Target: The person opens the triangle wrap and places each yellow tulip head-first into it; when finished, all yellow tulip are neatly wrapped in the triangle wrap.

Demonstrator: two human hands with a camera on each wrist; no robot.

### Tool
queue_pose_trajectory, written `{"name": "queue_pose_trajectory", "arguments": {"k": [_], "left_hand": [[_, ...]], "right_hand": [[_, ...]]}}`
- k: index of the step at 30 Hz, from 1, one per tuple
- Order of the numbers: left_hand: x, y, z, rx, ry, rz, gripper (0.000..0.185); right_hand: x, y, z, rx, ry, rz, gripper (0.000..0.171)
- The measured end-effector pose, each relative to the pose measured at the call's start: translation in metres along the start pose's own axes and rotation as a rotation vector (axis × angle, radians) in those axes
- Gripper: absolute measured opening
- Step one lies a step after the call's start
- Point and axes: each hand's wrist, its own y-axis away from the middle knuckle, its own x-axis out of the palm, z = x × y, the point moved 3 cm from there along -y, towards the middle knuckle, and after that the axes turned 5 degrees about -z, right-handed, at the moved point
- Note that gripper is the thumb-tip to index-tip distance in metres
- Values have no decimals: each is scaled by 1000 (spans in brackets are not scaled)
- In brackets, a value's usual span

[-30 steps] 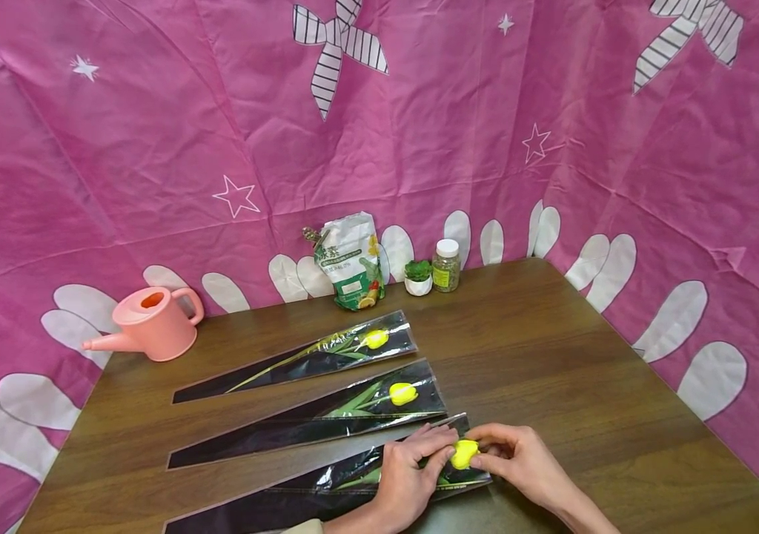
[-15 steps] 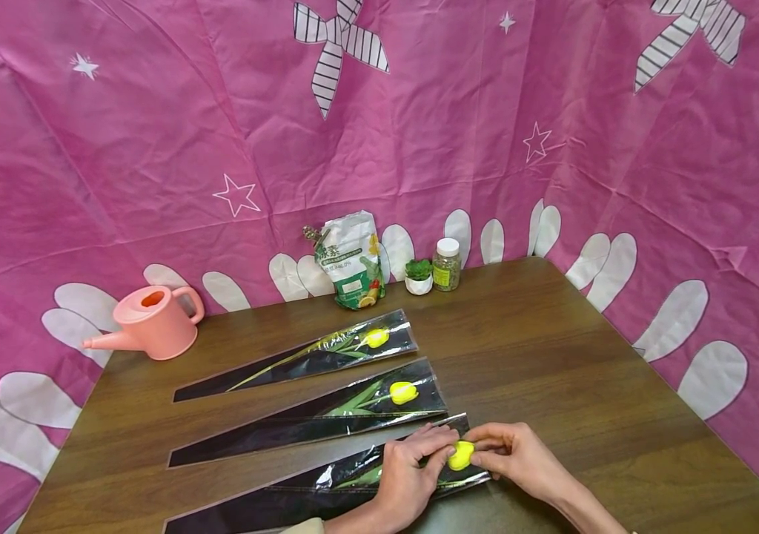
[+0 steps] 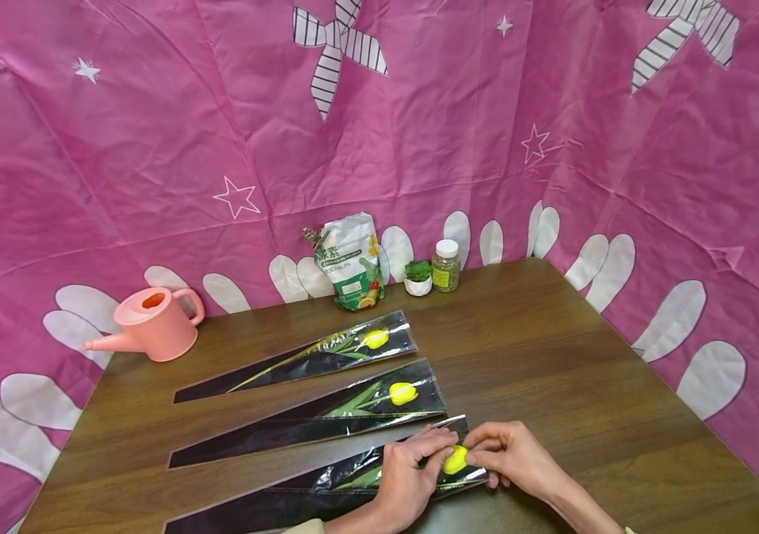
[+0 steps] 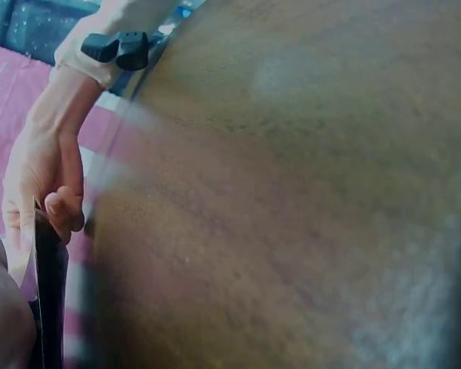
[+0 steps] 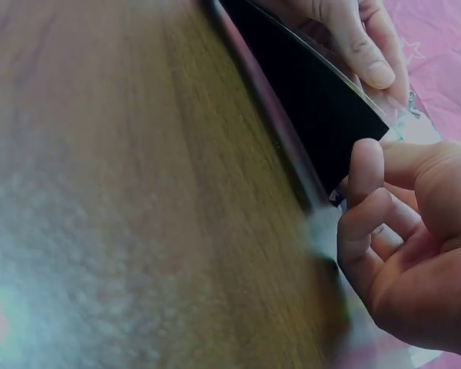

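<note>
At the near bench edge, both hands work a yellow flower into its sleeve.
Left hand (image 3: 409,475) presses the plastic sleeve (image 3: 326,486) flat so it stays put; right hand (image 3: 519,460) fingers pinch the yellow flower (image 3: 455,459) at its mouth. Beyond lie two filled sleeves (image 3: 313,419), then a watering can (image 3: 149,322).

In the head view the nearest sleeve (image 3: 326,489) runs off the bottom edge, and the left hand (image 3: 409,475) covers part of its flower's stem. The yellow bloom (image 3: 454,460) is half hidden between the two hands. Print on the green-and-white bag (image 3: 349,259) is too small to read. Both wrist views show the bench (image 4: 292,192) as a blur, and the right hand (image 5: 415,254) is cut off at the frame's corner.
</note>
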Motion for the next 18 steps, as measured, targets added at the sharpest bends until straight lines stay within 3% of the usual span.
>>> {"name": "queue_pose_trajectory", "arguments": {"k": [4,10,18], "left_hand": [[-1,1,0,-14,3,1,20],[-1,1,1,-27,5,4,19],[0,1,1,-28,-4,4,18]], "right_hand": [[0,0,1,-5,4,15,14],[-2,1,1,-57,-8,106,21],[-2,3,1,-18,-150,206,29]]}}
